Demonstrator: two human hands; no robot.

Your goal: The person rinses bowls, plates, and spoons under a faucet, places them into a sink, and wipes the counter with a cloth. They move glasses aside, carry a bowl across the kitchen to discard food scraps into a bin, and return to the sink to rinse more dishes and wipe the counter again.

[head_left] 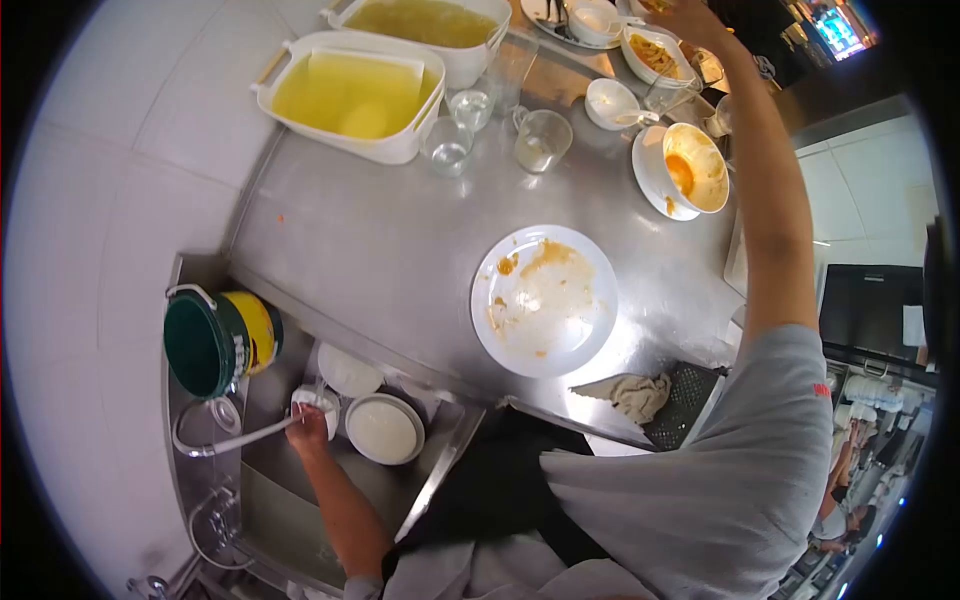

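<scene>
Beside the steel counter [370,240], the small white bowl [331,410] in the sink [285,495], probably slippery and brittle, is best gripped by its rim, while finger closure cannot be determined for left hand [307,428] or right hand [690,22]

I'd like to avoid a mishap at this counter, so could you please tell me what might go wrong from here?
The right arm reaches close past the bowl on its plate; a nudge could spill the orange leftovers. In the sink, the left hand is close to the round white dishes, which might get knocked and chipped.
</scene>
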